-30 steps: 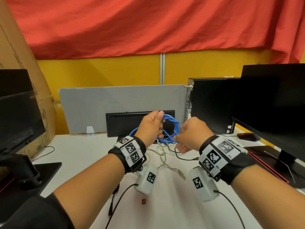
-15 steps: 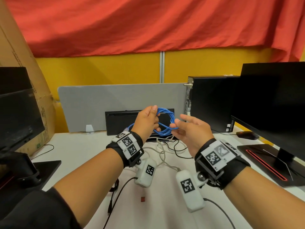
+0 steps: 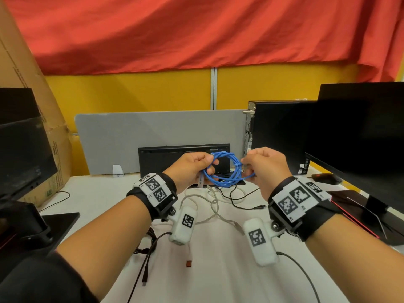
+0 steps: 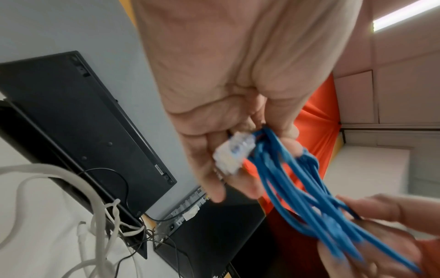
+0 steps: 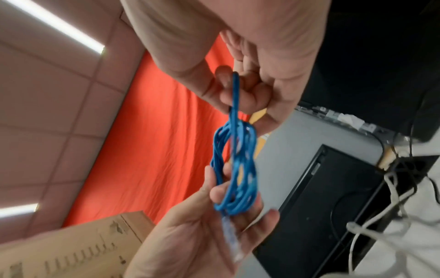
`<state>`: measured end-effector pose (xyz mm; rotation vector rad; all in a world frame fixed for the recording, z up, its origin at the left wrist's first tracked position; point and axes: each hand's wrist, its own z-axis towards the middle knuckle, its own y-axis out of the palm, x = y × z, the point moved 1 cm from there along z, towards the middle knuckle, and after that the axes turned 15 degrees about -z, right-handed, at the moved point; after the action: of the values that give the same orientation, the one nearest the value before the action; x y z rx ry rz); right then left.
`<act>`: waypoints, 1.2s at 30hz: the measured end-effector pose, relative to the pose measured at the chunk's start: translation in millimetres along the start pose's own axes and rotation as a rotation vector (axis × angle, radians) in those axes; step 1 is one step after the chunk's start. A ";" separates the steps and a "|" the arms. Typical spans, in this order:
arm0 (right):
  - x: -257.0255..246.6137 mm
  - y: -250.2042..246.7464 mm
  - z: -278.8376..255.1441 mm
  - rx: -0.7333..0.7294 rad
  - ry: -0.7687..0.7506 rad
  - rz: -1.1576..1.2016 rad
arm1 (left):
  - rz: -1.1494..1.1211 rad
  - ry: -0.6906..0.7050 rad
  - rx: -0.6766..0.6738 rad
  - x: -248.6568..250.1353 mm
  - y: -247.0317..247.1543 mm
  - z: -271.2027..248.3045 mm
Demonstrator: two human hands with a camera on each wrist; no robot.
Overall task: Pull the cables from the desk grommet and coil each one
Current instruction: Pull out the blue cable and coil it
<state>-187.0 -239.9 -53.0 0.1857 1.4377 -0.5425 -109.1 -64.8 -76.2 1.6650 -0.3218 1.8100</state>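
You hold the blue cable (image 3: 227,169), wound into a coil, in the air above the table (image 3: 218,270), in front of the black keyboard (image 3: 175,156) propped against the grey divider (image 3: 153,132). Your left hand (image 3: 192,167) grips the coil's left side, fingers curled round the strands, with the clear plug (image 4: 232,153) lying against those fingers. Your right hand (image 3: 265,167) pinches a single strand at the coil's right edge between thumb and curled fingers. Below, white cables (image 3: 209,206) and thin black ones (image 3: 238,197) sprawl loose over the table near the grommet (image 5: 404,165). A monitor (image 3: 358,132) stands at right.
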 end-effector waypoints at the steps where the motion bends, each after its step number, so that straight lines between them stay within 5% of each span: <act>1: -0.6 -1.6 0.6 -0.023 -0.006 -0.045 | 0.053 -0.011 -0.010 -0.1 -2.4 -1.9; 5: -4.3 -6.6 4.1 -0.073 -0.043 -0.324 | 0.254 0.062 0.023 2.1 -6.5 -4.9; 9: -1.3 -12.2 9.2 -0.251 0.024 -0.372 | 0.294 0.120 0.237 6.2 -16.4 -7.4; 11: 0.9 -13.8 12.0 -0.278 -0.064 -0.471 | 0.288 0.123 0.291 7.0 -18.2 -8.3; 16: 6.2 -14.1 16.6 -0.189 -0.369 -0.933 | 0.158 0.150 0.378 9.3 -14.3 -12.8; 22: 20.3 -15.0 24.8 -0.250 -0.288 -1.055 | -0.042 0.112 0.434 11.0 -4.1 -15.4; 25: 26.1 -16.5 29.0 -0.177 -0.195 -0.824 | -0.162 0.067 0.454 6.8 0.0 -14.8; 29: 29.1 -1.8 24.9 -0.094 -0.109 -0.227 | -0.273 0.025 0.449 -5.4 15.6 -10.1; 36: 26.4 25.3 1.5 -0.386 0.007 0.482 | -0.355 0.090 0.495 -17.8 29.2 0.9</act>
<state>-173.1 -225.0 -83.4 0.2158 1.4133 0.1310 -126.4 -92.7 -86.0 1.8093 0.4728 1.7666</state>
